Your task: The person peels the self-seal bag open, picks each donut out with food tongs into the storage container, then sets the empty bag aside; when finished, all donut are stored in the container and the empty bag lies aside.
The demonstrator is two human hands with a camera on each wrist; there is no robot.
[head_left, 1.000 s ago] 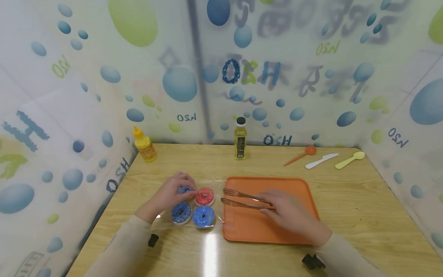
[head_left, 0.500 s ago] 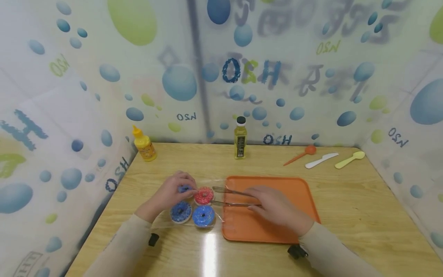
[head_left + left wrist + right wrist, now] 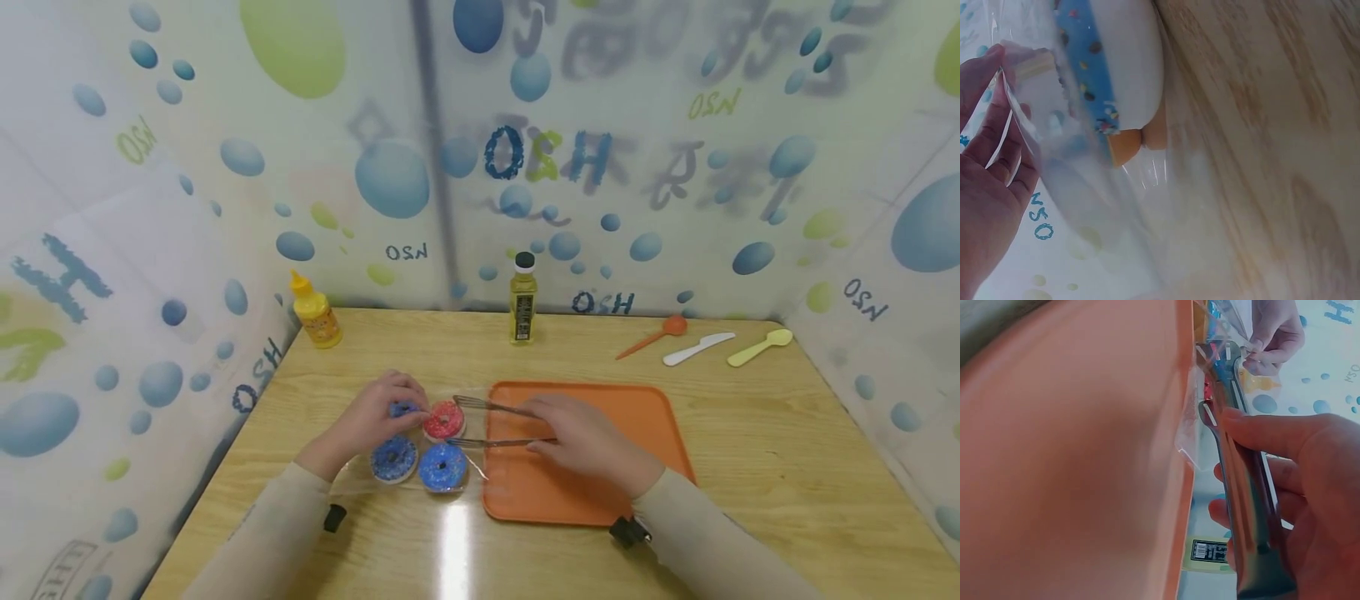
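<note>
My left hand point(image 3: 378, 414) pinches the upper edge of a clear plastic bag point(image 3: 1085, 194), as the left wrist view shows closely. Several toy doughnuts lie in the bag: a red one point(image 3: 443, 408), a bright blue one point(image 3: 442, 481), a darker blue one point(image 3: 384, 468), and another blue one partly covered by my left fingers. My right hand point(image 3: 588, 437) holds metal tongs point(image 3: 1244, 500) over an orange tray point(image 3: 555, 496). The tongs' arms are spread, with their tips on either side of the red doughnut; whether they touch it I cannot tell.
At the back stand a yellow squeeze bottle point(image 3: 321, 323) on the left and an oil bottle point(image 3: 522, 308) in the middle. To the back right lie an orange spoon point(image 3: 673, 325), a white knife point(image 3: 697, 348) and a yellow spoon point(image 3: 761, 347). Printed fabric walls surround the table.
My right hand has moved left with the tongs, whose tips passed from over the tray to the red doughnut; their arms have spread wider. My left hand stays on the bag.
</note>
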